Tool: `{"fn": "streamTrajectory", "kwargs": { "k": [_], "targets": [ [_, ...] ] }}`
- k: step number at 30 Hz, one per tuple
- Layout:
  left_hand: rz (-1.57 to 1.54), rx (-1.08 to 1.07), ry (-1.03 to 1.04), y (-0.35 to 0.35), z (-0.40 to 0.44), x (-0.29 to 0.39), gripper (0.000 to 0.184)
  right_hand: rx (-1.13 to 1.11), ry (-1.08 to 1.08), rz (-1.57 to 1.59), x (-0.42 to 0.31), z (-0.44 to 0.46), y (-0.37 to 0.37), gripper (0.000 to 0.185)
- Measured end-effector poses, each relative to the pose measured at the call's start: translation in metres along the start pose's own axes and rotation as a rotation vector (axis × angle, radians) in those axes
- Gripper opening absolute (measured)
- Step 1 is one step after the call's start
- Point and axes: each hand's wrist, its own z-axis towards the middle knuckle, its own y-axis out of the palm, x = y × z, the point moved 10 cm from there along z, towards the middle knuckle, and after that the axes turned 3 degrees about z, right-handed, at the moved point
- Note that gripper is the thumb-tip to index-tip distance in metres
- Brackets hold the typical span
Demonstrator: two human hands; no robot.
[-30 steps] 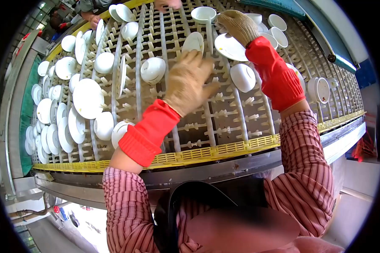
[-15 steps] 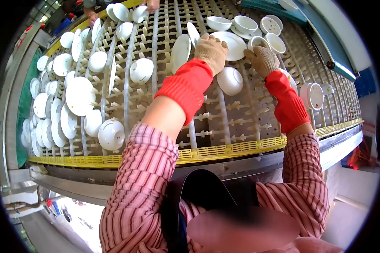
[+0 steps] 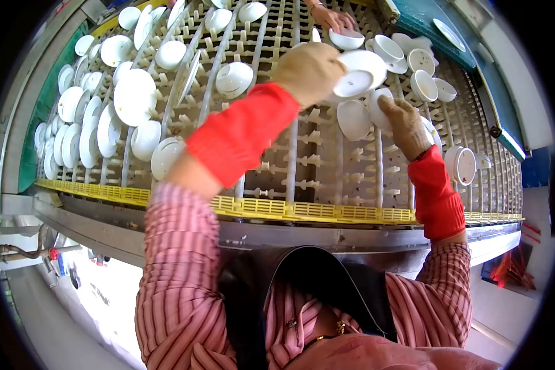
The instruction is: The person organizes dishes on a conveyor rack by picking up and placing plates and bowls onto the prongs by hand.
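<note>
Tan-gloved left hand point(image 3: 308, 73) grips a dish point(image 3: 368, 66), right hand point(image 3: 406, 128) a partly hidden bowl point(image 3: 377, 110).

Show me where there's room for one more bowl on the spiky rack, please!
A wide bare patch on the rack lies between the left red cuff and right red cuff, just beyond the yellow edging. It's crowded at the left end, packed with white plates, and toward the far right, where bowls cluster.
</note>
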Motion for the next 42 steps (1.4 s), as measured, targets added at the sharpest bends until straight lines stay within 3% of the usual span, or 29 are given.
{"fn": "streamTrajectory", "kwargs": {
  "k": [1, 2, 3, 4, 5, 6, 8, 9, 11, 14, 17, 19, 21, 22, 23, 25, 27, 31, 32, 38, 42],
  "targets": [
    [-0.219, -0.069, -0.179, -0.022, -0.021, -0.017, 0.032, -0.017, -0.07, -0.099, -0.009, -0.005, -0.003, 0.057],
    [-0.273, -0.083, -0.187, -0.041, -0.038, -0.037, 0.038, -0.028, -0.142, -0.198, -0.018, -0.01, -0.006, 0.052],
    [-0.215, -0.043, -0.164, -0.07, -0.058, -0.053, 0.039, -0.031, -0.215, -0.295, -0.027, -0.015, -0.01, 0.048],
    [-0.156, -0.003, -0.144, -0.098, -0.077, -0.069, 0.04, -0.035, -0.425, -0.589, -0.06, -0.031, -0.004, 0.048],
    [0.074, 0.047, 0.012, -0.132, -0.096, -0.062, 0.038, -0.036, -0.639, -0.882, -0.083, -0.047, 0.011, 0.05],
    [0.314, 0.132, 0.153, -0.166, -0.117, -0.054, 0.037, -0.009, -0.745, -0.787, -0.095, -0.054, 0.017, 0.062],
    [0.161, 0.228, -0.147, -0.207, -0.145, -0.067, 0.042, 0.079, -0.856, -0.6, -0.119, -0.06, 0.029, 0.062],
    [-0.296, 0.274, -0.684, -0.203, -0.177, -0.11, 0.044, 0.124, -0.908, -0.506, -0.131, -0.066, 0.036, 0.062],
    [-0.174, 0.293, -0.747, -0.205, -0.199, -0.111, 0.047, -0.005, -0.837, -0.331, -0.164, -0.07, 0.061, 0.056],
    [0.058, 0.28, -0.722, -0.195, -0.218, -0.095, 0.043, -0.314, -0.626, 0.084, -0.087, -0.008, 0.126, 0.033],
    [0.229, 0.192, -0.524, -0.193, -0.206, -0.052, 0.041, -0.098, -0.449, -0.283, -0.098, -0.045, 0.08, 0.044],
    [0.251, 0.236, -0.416, -0.192, -0.204, -0.03, 0.035, -0.062, -0.321, -0.348, -0.075, -0.047, 0.034, 0.063],
    [0.28, 0.299, -0.281, -0.187, -0.199, 0.001, 0.035, 0.205, -0.432, -0.713, -0.062, -0.062, -0.017, 0.078],
    [0.328, 0.303, -0.135, -0.178, -0.192, 0.028, 0.037, 0.082, -0.227, -0.817, -0.058, -0.066, -0.035, 0.085],
    [0.326, 0.267, -0.045, -0.165, -0.185, 0.044, 0.038, 0.212, -0.365, -0.948, -0.043, -0.071, -0.053, 0.083],
    [0.325, 0.203, 0.133, -0.137, -0.176, 0.071, 0.042, 0.03, -0.099, -1.097, 0.034, -0.061, -0.08, 0.077],
    [0.291, 0.082, 0.115, -0.109, -0.167, 0.076, 0.046, -0.109, -0.048, -0.999, 0.08, -0.05, -0.094, 0.072],
    [0.452, -0.116, -0.062, -0.059, -0.149, 0.04, 0.053, -0.23, 0.007, -0.968, 0.038, -0.069, -0.07, 0.064],
    [0.512, -0.124, -0.088, -0.052, -0.141, 0.028, 0.055, -0.136, -0.198, -1.045, 0.034, -0.067, -0.065, 0.075],
    [0.69, -0.131, -0.29, -0.023, -0.084, -0.028, 0.067, -0.129, -0.175, -1.102, 0.048, -0.051, -0.071, 0.086],
    [0.748, -0.071, -0.267, 0.003, -0.075, -0.057, 0.051, -0.309, -0.117, -1.131, 0.045, -0.061, -0.081, 0.093]
  ]
}}
